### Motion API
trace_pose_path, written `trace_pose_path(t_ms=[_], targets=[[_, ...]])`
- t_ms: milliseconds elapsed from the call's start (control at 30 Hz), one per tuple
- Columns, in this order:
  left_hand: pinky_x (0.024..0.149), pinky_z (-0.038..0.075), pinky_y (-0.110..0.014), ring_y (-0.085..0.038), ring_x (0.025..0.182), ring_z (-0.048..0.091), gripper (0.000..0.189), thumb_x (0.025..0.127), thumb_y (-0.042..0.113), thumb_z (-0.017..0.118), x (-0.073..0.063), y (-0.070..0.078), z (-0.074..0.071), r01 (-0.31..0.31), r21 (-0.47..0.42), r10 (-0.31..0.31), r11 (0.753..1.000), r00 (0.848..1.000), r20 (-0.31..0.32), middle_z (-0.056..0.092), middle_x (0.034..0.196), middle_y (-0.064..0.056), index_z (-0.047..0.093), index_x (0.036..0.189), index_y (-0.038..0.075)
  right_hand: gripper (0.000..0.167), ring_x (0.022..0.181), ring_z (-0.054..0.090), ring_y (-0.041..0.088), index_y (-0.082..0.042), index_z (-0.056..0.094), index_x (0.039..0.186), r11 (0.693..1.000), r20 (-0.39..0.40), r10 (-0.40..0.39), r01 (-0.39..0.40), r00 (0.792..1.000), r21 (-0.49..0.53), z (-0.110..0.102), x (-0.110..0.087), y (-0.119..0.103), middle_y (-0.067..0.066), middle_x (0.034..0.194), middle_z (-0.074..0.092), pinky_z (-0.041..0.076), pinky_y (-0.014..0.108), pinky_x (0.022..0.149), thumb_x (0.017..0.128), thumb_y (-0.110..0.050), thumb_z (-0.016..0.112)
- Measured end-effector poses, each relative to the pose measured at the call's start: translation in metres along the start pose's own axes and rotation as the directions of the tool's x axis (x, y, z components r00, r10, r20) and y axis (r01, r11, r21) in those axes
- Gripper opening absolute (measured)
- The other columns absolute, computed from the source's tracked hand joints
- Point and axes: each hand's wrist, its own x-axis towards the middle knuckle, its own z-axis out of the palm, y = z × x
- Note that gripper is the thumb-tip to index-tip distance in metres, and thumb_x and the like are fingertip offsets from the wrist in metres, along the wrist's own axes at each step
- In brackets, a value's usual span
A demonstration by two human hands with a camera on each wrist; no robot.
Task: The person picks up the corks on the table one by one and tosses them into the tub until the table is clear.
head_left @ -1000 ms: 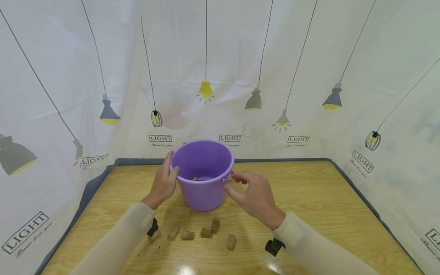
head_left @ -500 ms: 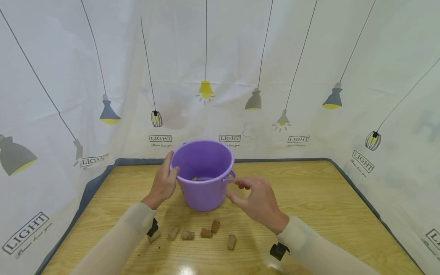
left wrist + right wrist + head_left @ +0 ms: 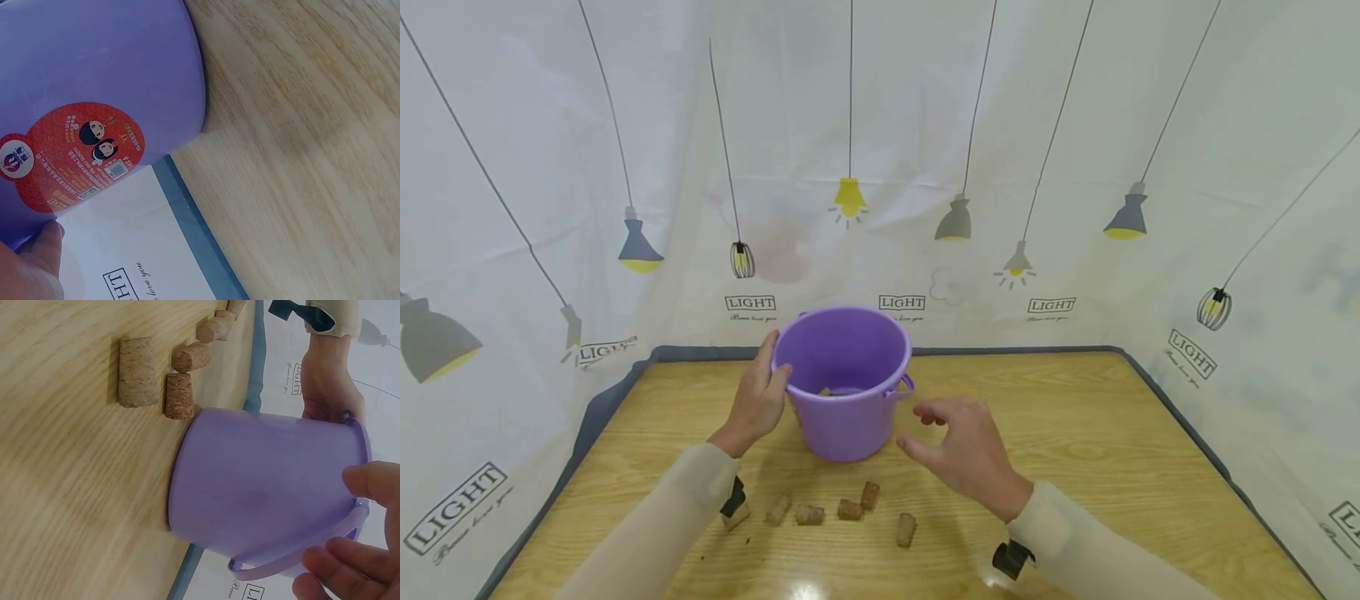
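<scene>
A purple plastic bucket [image 3: 844, 427] stands on the table, its open top tilted toward me in the head view. My left hand [image 3: 756, 400] grips its rim at the left, thumb over the near edge and fingers along the outside. A red oval label [image 3: 84, 156] shows on the bucket's wall in the left wrist view. My right hand [image 3: 967, 450] is just right of the bucket, thumb and fingers spread apart with nothing between them. Close to its fingertips, the purple bail handle [image 3: 306, 553] hangs down along the side. Something small and tan [image 3: 825, 391] lies inside, mostly hidden by the rim.
Several cork stoppers lie in front of the bucket, among them a pale one [image 3: 906, 529] at the right and a darker one [image 3: 180, 397] close to the bucket's base. The wooden table [image 3: 1075, 417] meets a white lamp-print curtain [image 3: 880, 242] at the back and sides.
My right hand has let go of the handle and drawn back a little to the right and down, fingers opening. The left hand and bucket have stayed put.
</scene>
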Motion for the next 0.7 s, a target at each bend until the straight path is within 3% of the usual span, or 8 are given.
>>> trace_pose_path(t_ms=[233, 467, 700], targets=[[0.121, 0.03, -0.053, -0.041, 0.147, 0.034, 0.064, 0.106, 0.014, 0.038, 0.0, 0.001, -0.001, -0.001, -0.017, 0.001, 1.0, 1.0, 0.006, 0.026, 0.164, -0.026, 0.012, 0.163, -0.002, 0.037, 0.086, 0.071, 0.02, -0.009, 0.08, 0.103, 1.0, 0.052, 0.015, -0.015, 0.999, -0.003, 0.002, -0.004, 0.0, 0.003, 0.096, 0.078, 0.049, 0.052, 0.093, 0.076, -0.03, 0.091], [0.12, 0.031, -0.055, -0.043, 0.147, 0.034, 0.065, 0.106, 0.014, 0.038, 0.0, 0.002, -0.001, -0.008, -0.033, 0.008, 0.999, 1.0, 0.015, 0.026, 0.164, -0.027, 0.01, 0.163, -0.002, 0.036, 0.088, 0.066, 0.016, -0.012, 0.08, 0.103, 0.996, 0.157, 0.081, -0.074, 0.984, -0.05, 0.007, -0.011, 0.0, -0.002, 0.095, 0.077, 0.046, 0.049, 0.093, 0.075, -0.033, 0.091], [0.12, 0.032, -0.055, -0.043, 0.147, 0.035, 0.065, 0.106, 0.014, 0.037, 0.0, 0.002, -0.001, -0.009, -0.031, 0.009, 0.999, 1.0, 0.014, 0.026, 0.163, -0.027, 0.01, 0.163, -0.002, 0.036, 0.079, 0.06, 0.011, -0.014, 0.079, 0.099, 0.994, 0.22, 0.047, -0.024, 0.974, -0.107, 0.011, -0.017, 0.0, -0.005, 0.087, 0.074, 0.046, 0.041, 0.084, 0.073, -0.037, 0.09]])
